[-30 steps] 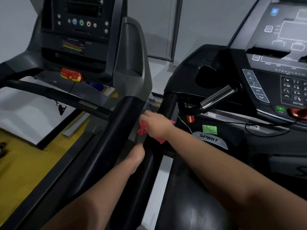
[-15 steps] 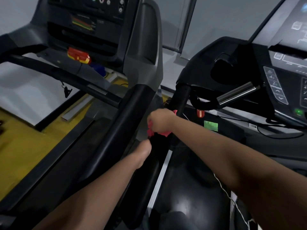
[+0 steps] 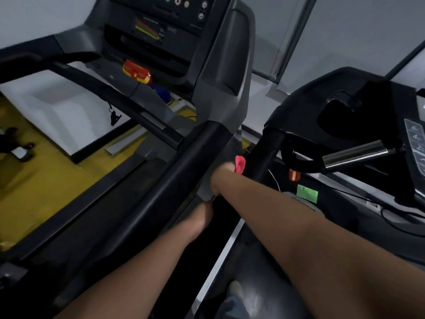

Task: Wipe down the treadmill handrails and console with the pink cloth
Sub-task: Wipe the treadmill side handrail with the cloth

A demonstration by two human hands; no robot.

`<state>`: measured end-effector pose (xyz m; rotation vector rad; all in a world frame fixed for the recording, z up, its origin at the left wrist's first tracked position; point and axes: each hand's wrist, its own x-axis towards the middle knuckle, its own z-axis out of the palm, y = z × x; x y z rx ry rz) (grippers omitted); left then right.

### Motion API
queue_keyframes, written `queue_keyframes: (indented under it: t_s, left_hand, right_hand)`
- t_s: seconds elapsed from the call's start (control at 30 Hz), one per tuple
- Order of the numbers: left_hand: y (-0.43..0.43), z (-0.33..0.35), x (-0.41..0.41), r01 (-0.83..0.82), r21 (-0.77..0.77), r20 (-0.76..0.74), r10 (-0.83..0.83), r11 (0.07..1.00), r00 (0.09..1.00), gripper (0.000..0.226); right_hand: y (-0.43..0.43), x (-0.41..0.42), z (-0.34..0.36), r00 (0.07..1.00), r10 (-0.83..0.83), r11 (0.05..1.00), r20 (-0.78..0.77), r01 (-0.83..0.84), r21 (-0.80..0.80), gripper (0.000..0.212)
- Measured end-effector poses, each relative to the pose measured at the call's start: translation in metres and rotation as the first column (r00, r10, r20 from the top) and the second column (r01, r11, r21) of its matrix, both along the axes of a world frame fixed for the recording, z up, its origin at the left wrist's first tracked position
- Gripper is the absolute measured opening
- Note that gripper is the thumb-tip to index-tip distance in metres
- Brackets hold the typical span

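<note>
Your right hand (image 3: 222,180) grips the pink cloth (image 3: 240,164), a fold poking out above your knuckles, pressed to the left side of the black handrail (image 3: 264,157). Your left hand (image 3: 203,217) sits lower against the same rail, but its fingers are hidden, so I cannot tell its grip. In the last second the cloth has come off the rail's top round to its side (the top looks covered, the console untouched). Count one cloth, two consoles, the far one (image 3: 161,24) and the near one (image 3: 416,143), and two red safety keys (image 3: 136,71) (image 3: 294,174).
</note>
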<state>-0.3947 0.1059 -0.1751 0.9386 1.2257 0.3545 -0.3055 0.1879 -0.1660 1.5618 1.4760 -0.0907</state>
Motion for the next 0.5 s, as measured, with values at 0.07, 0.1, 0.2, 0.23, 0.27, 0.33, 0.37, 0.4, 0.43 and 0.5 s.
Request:
queue_keyframes:
  t_s: [0.07,0.1,0.2,0.23,0.27,0.33,0.37,0.4,0.43,0.5]
  left_hand:
    - [0.000,0.004,0.003,-0.111,-0.042,0.046,0.113,0.993,0.993,0.037]
    - [0.001,0.002,0.004,-0.102,-0.013,0.024,0.102,0.995,0.995,0.036]
    - [0.000,0.001,-0.001,-0.009,0.086,-0.100,0.017,0.996,0.995,0.029]
    - [-0.001,0.003,-0.004,0.036,0.071,-0.140,-0.025,0.997,0.990,0.030]
    - [-0.002,0.002,-0.005,0.063,0.056,-0.162,-0.054,0.996,0.985,0.033]
    - [-0.002,0.002,-0.007,0.096,0.038,-0.177,-0.088,0.995,0.980,0.036]
    - [-0.003,0.003,-0.007,0.099,0.037,-0.195,-0.090,0.994,0.977,0.037]
    - [-0.004,0.005,-0.007,0.097,0.043,-0.203,-0.087,0.994,0.975,0.038]
    - [-0.004,0.004,-0.008,0.104,0.041,-0.215,-0.092,0.994,0.972,0.038]
    - [-0.003,0.000,-0.009,0.119,0.016,-0.212,-0.113,0.993,0.971,0.036]
  right_hand:
    - [-0.009,-0.007,0.006,0.996,-0.018,0.999,-0.088,0.022,0.037,0.058]
    - [-0.015,-0.009,0.015,0.984,-0.019,0.996,-0.178,0.034,0.083,0.053]
    - [-0.032,-0.003,0.040,0.892,0.107,0.949,-0.438,0.040,0.312,0.029]
    - [-0.039,0.002,0.046,0.850,0.161,0.924,-0.502,0.050,0.380,0.022]
    - [-0.047,0.009,0.048,0.803,0.209,0.897,-0.558,0.069,0.436,0.017]
    - [-0.058,0.030,0.046,0.691,0.323,0.818,-0.646,0.140,0.558,0.017]
    - [-0.061,0.042,0.045,0.634,0.393,0.759,-0.666,0.185,0.624,0.019]
    - [-0.063,0.055,0.042,0.599,0.462,0.685,-0.654,0.228,0.692,0.021]
    - [-0.066,0.068,0.039,0.584,0.522,0.592,-0.621,0.276,0.757,0.023]
    - [-0.075,0.084,0.031,0.602,0.559,0.407,-0.570,0.399,0.822,0.029]
